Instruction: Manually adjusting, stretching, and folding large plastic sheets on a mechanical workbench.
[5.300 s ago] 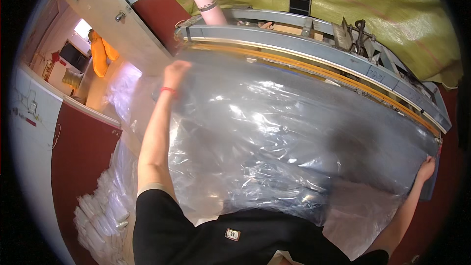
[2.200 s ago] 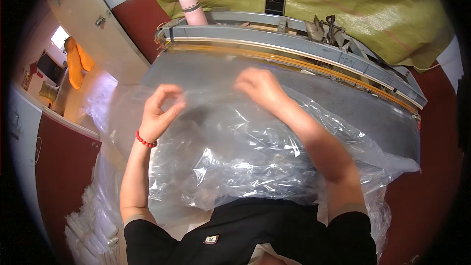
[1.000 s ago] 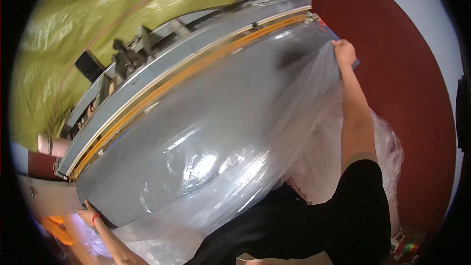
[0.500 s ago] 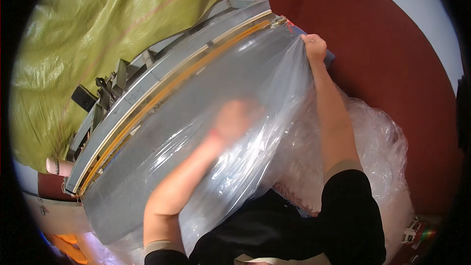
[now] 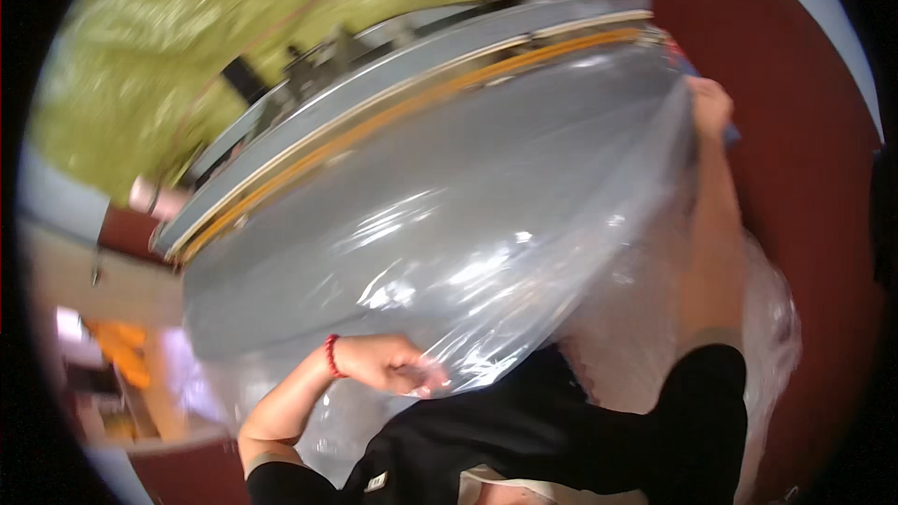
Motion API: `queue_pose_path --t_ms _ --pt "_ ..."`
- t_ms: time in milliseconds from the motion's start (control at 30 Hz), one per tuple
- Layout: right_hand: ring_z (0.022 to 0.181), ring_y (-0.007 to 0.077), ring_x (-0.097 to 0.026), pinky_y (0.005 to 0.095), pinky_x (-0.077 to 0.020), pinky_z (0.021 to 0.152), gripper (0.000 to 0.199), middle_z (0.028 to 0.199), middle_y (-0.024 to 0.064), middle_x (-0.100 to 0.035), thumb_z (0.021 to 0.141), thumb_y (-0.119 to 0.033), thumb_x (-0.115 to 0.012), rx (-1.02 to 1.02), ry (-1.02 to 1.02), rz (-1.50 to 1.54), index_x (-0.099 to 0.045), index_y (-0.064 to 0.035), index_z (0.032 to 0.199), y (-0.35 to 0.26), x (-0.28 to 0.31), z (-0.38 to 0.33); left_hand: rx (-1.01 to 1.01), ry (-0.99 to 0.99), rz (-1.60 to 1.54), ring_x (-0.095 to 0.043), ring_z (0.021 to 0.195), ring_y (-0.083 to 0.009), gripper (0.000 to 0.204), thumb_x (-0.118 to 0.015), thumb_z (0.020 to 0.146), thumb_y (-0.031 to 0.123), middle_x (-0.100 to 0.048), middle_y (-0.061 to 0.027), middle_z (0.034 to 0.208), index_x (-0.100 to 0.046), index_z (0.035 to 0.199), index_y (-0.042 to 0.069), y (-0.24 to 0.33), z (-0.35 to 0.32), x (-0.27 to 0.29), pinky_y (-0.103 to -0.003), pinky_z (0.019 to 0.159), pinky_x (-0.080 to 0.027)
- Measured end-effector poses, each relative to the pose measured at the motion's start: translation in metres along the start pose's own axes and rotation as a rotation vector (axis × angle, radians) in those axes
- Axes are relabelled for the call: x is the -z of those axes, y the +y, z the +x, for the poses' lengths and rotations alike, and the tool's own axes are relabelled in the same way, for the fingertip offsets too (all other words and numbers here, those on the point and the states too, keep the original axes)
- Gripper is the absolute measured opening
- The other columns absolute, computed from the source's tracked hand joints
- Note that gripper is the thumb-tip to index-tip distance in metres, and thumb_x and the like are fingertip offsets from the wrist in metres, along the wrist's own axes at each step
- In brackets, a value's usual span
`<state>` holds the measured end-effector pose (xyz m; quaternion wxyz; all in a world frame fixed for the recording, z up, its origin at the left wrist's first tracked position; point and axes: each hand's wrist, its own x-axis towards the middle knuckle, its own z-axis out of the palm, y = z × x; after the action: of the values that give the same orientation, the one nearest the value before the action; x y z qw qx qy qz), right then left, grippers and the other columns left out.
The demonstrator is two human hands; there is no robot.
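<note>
A sheet of clear plastic film (image 5: pixel 505 252) lies stretched over a grey machine table (image 5: pixel 281 262), glossy with reflections. My left hand (image 5: pixel 388 365), with a red bead bracelet on the wrist, is close to my body, its fingers closed on the film's near edge. At the far right corner of the table, my right hand (image 5: pixel 711 108) grips the film with the arm reaching out. Taut folds run from that hand back toward my left hand. Motion blurs my right forearm somewhat.
A long grey metal rail (image 5: pixel 412 56) with an orange strip (image 5: pixel 393 112) borders the table's far side. Behind it hangs a yellow-green tarp (image 5: pixel 187 47). More crumpled film (image 5: pixel 767 318) bunches at my right, over dark red floor (image 5: pixel 795 131). A pink roll end (image 5: pixel 154 198) sticks out at left.
My left hand has come from over the middle of the table down to the film's near edge by my body. My right hand still holds the far corner. The view has turned.
</note>
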<state>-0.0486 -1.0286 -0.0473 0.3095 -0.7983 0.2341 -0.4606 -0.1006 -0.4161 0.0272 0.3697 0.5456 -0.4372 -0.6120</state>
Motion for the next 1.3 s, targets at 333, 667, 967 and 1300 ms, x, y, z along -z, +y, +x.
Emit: queue_pose_path --t_ms 333,667,967,1300 --pt "0.086 0.0216 -0.057 0.0305 -0.042 0.076 0.035 0.093 0.0094 -0.062 0.078 -0.037 -0.057 -0.095 -0.17 -0.368 -0.061 -0.007 0.096 0.047 -0.007 0.02 1.265 2.054 1.081 -0.055 0.085 -0.032 0.03 -0.059 0.069 0.007 -0.057 -0.0163 0.093 -0.054 0.098 0.005 -0.043 -0.422 -0.095 -0.041 0.072 -0.042" --pt "0.079 0.0197 -0.056 0.0304 -0.0417 0.074 0.04 0.088 0.0097 -0.062 0.077 -0.04 -0.057 -0.115 -0.187 -0.375 -0.061 -0.0043 0.094 0.049 -0.009 0.025 0.562 1.542 1.009 -0.03 0.121 -0.0352 0.053 -0.058 0.076 0.022 -0.035 -0.0183 0.129 -0.04 0.121 0.001 -0.134 -0.256 -0.023 -0.04 0.097 -0.028" --pt "0.081 0.0143 -0.055 0.0261 -0.0407 0.076 0.04 0.09 0.0054 -0.062 0.078 -0.037 -0.058 -0.143 -0.132 -0.176 -0.061 -0.002 0.097 0.068 0.002 0.032 0.748 1.617 0.997 -0.028 0.123 -0.0318 0.045 -0.051 0.079 0.026 -0.035 -0.0114 0.131 -0.043 0.12 0.009 -0.141 -0.256 0.008 -0.053 0.093 -0.027" --pt "0.088 0.0134 -0.053 0.0256 -0.0402 0.081 0.041 0.098 0.0067 -0.059 0.079 -0.033 -0.06 -0.321 -0.052 0.276 -0.057 0.0006 0.102 0.029 0.062 0.01 0.886 1.92 1.04 -0.039 0.115 -0.027 0.036 -0.064 0.071 0.029 -0.049 -0.0081 0.119 -0.058 0.101 0.009 -0.131 -0.249 0.044 -0.043 0.092 -0.029"
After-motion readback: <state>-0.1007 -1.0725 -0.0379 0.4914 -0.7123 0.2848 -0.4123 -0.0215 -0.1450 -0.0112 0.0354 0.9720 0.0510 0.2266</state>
